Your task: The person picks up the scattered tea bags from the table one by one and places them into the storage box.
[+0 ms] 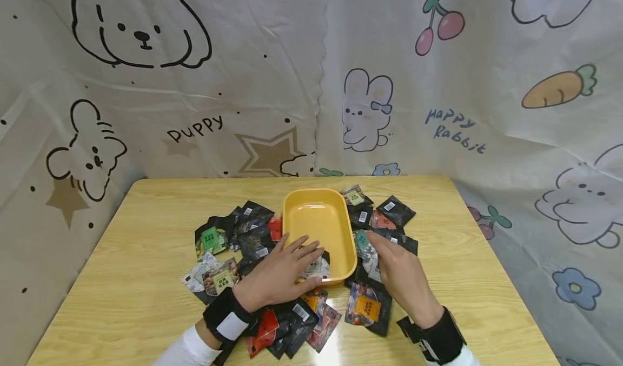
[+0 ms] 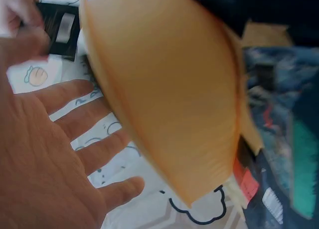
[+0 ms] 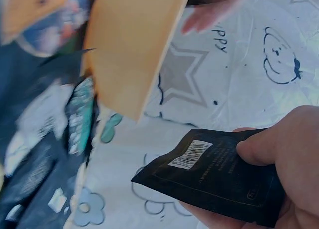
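My right hand pinches a black packet between thumb and fingers, just right of the yellow tray. In the right wrist view its barcode side shows, with the thumb lying on top. My left hand reaches over the tray's near left part, fingers spread and holding nothing. Beneath its fingers, a packet with a pale label lies in the tray, partly covered by the hand. In the left wrist view, the left fingers stretch out beside the tray's wall.
Many packets lie around the tray: a black and green pile at left, red and black ones in front, an orange-labelled one at front right, and a black one at back right. A patterned cloth hangs behind the table.
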The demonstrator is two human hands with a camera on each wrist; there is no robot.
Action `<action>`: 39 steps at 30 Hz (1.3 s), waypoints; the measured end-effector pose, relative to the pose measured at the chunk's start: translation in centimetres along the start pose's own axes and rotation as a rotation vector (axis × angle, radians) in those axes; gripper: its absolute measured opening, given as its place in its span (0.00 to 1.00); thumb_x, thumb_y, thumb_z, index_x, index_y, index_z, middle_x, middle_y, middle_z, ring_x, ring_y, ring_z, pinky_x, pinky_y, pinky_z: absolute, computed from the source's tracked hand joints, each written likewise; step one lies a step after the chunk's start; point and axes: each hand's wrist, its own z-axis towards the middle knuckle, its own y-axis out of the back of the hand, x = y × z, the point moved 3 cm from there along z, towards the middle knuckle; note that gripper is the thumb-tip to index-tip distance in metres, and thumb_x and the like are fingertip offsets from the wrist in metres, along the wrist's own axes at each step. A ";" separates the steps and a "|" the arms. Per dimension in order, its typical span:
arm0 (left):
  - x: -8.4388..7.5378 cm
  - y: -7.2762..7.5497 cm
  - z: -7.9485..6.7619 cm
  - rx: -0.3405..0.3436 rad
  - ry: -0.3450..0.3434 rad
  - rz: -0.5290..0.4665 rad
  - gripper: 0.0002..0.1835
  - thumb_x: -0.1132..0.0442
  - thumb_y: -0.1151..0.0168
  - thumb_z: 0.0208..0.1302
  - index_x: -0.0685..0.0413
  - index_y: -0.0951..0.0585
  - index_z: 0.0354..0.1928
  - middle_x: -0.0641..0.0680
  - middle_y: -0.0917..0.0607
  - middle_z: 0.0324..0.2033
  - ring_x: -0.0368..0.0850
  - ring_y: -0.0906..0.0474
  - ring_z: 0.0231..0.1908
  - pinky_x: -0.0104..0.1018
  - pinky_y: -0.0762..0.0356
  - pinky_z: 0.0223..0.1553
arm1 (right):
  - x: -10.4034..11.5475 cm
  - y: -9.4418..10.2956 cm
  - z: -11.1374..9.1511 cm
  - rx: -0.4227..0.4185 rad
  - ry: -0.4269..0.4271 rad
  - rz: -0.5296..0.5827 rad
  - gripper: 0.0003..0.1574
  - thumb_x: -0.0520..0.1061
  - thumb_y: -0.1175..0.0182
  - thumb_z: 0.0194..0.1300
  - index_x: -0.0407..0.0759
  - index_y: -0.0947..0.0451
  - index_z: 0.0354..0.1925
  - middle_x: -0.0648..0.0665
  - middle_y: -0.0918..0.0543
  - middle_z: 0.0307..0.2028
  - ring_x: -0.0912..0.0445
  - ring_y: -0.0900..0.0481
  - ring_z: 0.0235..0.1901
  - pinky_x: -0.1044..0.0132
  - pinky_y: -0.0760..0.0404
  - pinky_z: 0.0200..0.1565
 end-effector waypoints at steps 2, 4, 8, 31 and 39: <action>0.2 0.1 -0.4 0.001 0.026 -0.013 0.35 0.34 0.59 0.70 0.40 0.41 0.74 0.51 0.37 0.72 0.53 0.52 0.73 0.66 0.57 0.70 | 0.3 -0.1 0.9 -0.016 0.039 0.012 0.31 0.28 0.48 0.61 0.42 0.28 0.63 0.39 0.17 0.54 0.45 0.16 0.43 0.54 0.13 0.35; 0.4 0.5 -1.0 -0.028 0.050 -0.012 0.34 0.36 0.58 0.70 0.40 0.41 0.74 0.51 0.37 0.72 0.52 0.53 0.73 0.65 0.56 0.70 | 0.5 -0.6 1.9 -0.010 0.076 0.023 0.32 0.30 0.47 0.63 0.43 0.30 0.65 0.39 0.19 0.56 0.45 0.18 0.48 0.52 0.14 0.42; 1.5 1.6 -2.5 -0.097 0.094 0.000 0.32 0.39 0.56 0.71 0.41 0.38 0.72 0.51 0.36 0.72 0.52 0.50 0.72 0.63 0.54 0.71 | 0.8 -2.1 4.1 0.068 0.156 0.025 0.32 0.33 0.48 0.67 0.45 0.33 0.67 0.40 0.23 0.61 0.46 0.25 0.58 0.47 0.23 0.57; 6.2 0.0 -10.3 0.017 0.399 0.021 0.47 0.32 0.37 0.50 0.45 0.34 0.70 0.62 0.37 0.71 0.70 0.45 0.67 0.77 0.49 0.62 | 1.6 -4.5 4.2 0.303 0.042 0.002 0.36 0.61 0.55 0.73 0.54 0.47 0.74 0.41 0.35 0.70 0.46 0.40 0.69 0.32 0.52 0.69; 8.0 -0.7 -12.7 0.012 0.594 -0.032 0.48 0.34 0.36 0.53 0.49 0.38 0.72 0.67 0.43 0.72 0.76 0.50 0.67 0.82 0.40 0.51 | 1.3 -4.0 2.7 0.301 0.039 0.021 0.35 0.61 0.55 0.74 0.50 0.41 0.72 0.38 0.33 0.69 0.44 0.39 0.68 0.32 0.52 0.68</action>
